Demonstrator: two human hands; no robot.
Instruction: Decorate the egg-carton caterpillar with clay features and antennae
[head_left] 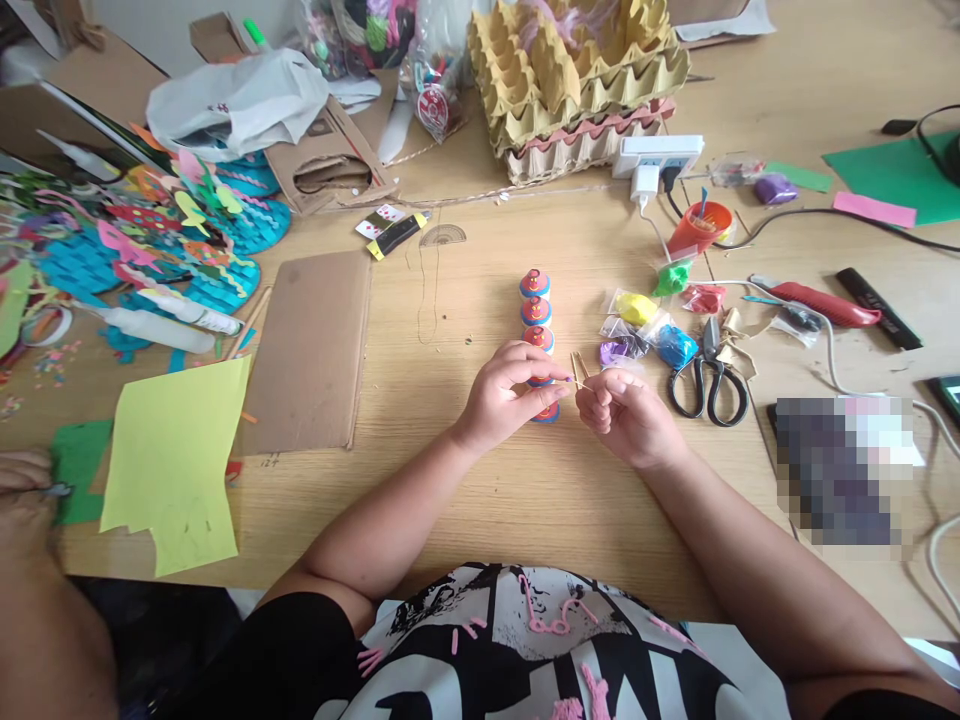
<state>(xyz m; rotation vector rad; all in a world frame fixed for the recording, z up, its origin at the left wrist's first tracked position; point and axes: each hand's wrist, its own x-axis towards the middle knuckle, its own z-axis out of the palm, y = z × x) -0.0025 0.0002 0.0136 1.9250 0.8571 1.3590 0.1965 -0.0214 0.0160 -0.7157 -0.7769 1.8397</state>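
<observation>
Thumb and fingers of my left hand point(510, 385) are pinched together on a tiny purple bit of clay point(568, 380). Facing it, my right hand point(626, 410) is closed around thin wooden toothpicks point(577, 368), and one toothpick tip reaches the purple bit. Just beyond my left hand runs a row of several small round figures in red, blue and white; the farthest figure point(535, 284) shows fully, while my fingers partly cover the nearer ones.
Right of my hands lie black-handled scissors point(709, 375), bagged blue clay point(677, 346), yellow clay point(636, 307) and an orange cup point(699, 230). On the left are a cardboard sheet point(307, 350), yellow paper point(176, 460) and another person's hand point(26, 470). Egg trays point(577, 90) stand behind.
</observation>
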